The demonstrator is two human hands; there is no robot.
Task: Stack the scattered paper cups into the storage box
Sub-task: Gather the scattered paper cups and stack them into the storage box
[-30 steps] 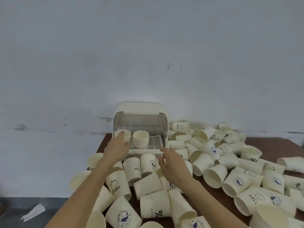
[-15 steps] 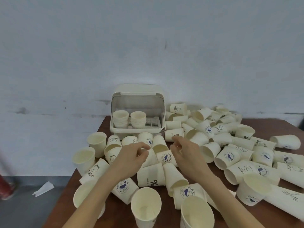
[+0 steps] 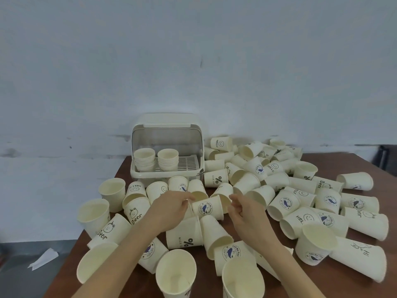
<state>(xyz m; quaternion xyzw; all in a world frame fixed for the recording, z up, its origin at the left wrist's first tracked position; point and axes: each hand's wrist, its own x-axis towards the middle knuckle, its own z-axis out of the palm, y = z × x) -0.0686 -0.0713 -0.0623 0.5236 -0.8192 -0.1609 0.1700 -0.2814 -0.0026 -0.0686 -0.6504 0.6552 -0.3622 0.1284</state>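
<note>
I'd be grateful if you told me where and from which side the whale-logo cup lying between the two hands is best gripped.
Judging by its pose, grip the whale-logo cup round its side wall, from above. It lies on its side with the mouth toward the left hand and the base toward the right hand. Neighbouring cups crowd its near and far sides, so the top is the freest approach.

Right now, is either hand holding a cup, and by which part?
The left hand pinches the rim of a cream paper cup with a blue whale logo, lying on its side. The right hand holds nothing, its fingers curled beside that cup.
</note>
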